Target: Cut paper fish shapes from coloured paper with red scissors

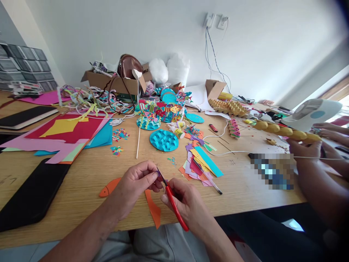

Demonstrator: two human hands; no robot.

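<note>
My right hand (185,200) is closed around red-handled scissors (174,209), whose blades point up and to the left. Between the fingertips of my left hand (144,176) is a small purple paper piece (157,174), mostly hidden, right by the scissor tips. Under my left wrist lies an orange paper fish (109,188) with a drawn eye and gill line. An orange paper scrap (153,209) rests on the table below my hands, near the front edge. Tiny blue paper bits (172,161) are scattered just beyond my hands.
Coloured paper strips (204,163) with a pen (208,176) lie to the right. Ahead are a wavy blue paper disc (164,140) and a stick (138,142). Paper sheets (65,131) cover the left. A co-worker's hand (305,147) holds a yellow scalloped strip (286,131) at right.
</note>
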